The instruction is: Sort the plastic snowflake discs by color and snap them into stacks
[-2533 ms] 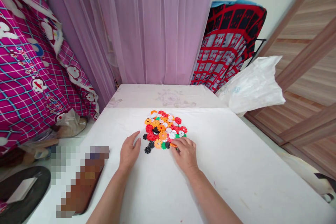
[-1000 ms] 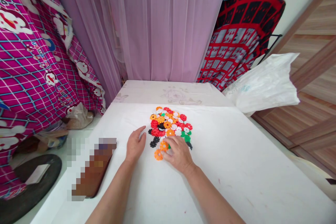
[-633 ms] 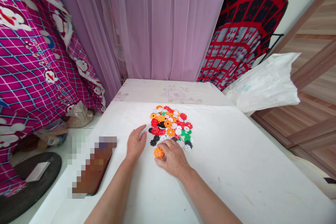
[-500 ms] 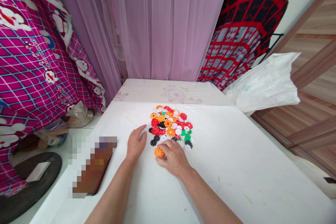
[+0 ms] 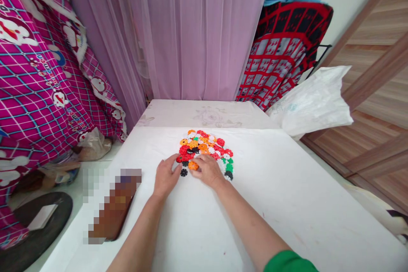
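A pile of small flower-shaped plastic discs (image 5: 206, 149), red, orange, white, green and black, lies on the white table (image 5: 287, 204). My right hand (image 5: 208, 171) rests at the pile's near edge, its fingers pinched on an orange disc (image 5: 193, 165). My left hand (image 5: 166, 177) lies flat on the table just left of the pile, fingers stretched out, its fingertips by a red disc (image 5: 181, 158). A single black disc (image 5: 183, 172) lies between the two hands.
A blurred brown object (image 5: 110, 208) lies on the table's left part. A white plastic bag (image 5: 314, 102) sits at the right rear. Pink curtains (image 5: 191, 29), a magenta blanket (image 5: 38, 76) and a red-black blanket (image 5: 280, 51) surround the table; a wooden door stands right.
My right hand has carried the orange disc from the table in front of the pile up to the pile's left near edge, close to my left hand. The left hand has barely moved.
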Demonstrator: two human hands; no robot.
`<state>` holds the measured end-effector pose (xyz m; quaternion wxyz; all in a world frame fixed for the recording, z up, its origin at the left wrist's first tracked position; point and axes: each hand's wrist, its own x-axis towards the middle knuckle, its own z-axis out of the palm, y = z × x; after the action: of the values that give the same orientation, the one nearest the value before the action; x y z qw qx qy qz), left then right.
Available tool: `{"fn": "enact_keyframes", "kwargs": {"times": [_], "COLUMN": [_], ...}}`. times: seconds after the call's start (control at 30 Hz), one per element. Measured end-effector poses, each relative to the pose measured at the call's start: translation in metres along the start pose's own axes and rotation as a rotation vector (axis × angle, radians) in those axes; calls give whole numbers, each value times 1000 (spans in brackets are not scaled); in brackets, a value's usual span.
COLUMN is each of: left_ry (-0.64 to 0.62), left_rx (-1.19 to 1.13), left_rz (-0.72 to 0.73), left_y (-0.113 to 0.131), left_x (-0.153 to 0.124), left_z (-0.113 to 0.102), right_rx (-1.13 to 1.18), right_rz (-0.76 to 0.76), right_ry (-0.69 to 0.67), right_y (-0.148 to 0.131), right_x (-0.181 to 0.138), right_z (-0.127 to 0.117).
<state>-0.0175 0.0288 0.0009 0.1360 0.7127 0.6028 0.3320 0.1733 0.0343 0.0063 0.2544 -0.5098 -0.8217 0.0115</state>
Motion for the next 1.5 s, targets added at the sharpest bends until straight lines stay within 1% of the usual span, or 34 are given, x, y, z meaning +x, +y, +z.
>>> {"fn": "enact_keyframes", "kwargs": {"times": [0.13,0.27,0.33,0.5,0.63,0.7,0.8,0.93,1.03,1.1,1.2,1.3,1.37,1.43,1.5], "left_ry": [-45,-133,-163,-191,-208,-203,-177,-128,-113,-106,-71,6,43,22,-50], "left_rx": [58,146,186,241,264,269,274,287,286,280,271,257,238,237,273], "left_rz": [75,139,144,146,170,176,169,120,100,95,79,67,117,201,247], "left_y": [-2,-6,-6,-3,1,1,-1,-1,2,4,3,0,0,3,8], "left_x": [-4,-9,-10,-9,-8,-8,-7,-4,3,7,13,14,12,7,3], "left_z": [1,1,1,-1,-3,-2,0,2,2,2,2,3,4,3,3], "right_rx": [25,100,121,161,256,307,345,298,254,217,179,126,62,9,-21], "right_rz": [-28,-32,-11,16,-16,-2,33,-15,-52,-56,-43,7,74,146,204], "right_ry": [-7,-26,-18,22,75,99,115,120,147,178,208,148,87,45,23], "right_y": [-8,-14,-14,-11,-10,-2,20,54,65,61,40,10,-7,-19,-24], "right_x": [-18,-38,-38,-29,-43,-52,-55,-37,-23,-21,-27,-35,-36,-34,-30], "right_z": [-3,-7,-8,-8,-14,-19,-23,-22,-21,-21,-19,-14,-10,-8,-6]}}
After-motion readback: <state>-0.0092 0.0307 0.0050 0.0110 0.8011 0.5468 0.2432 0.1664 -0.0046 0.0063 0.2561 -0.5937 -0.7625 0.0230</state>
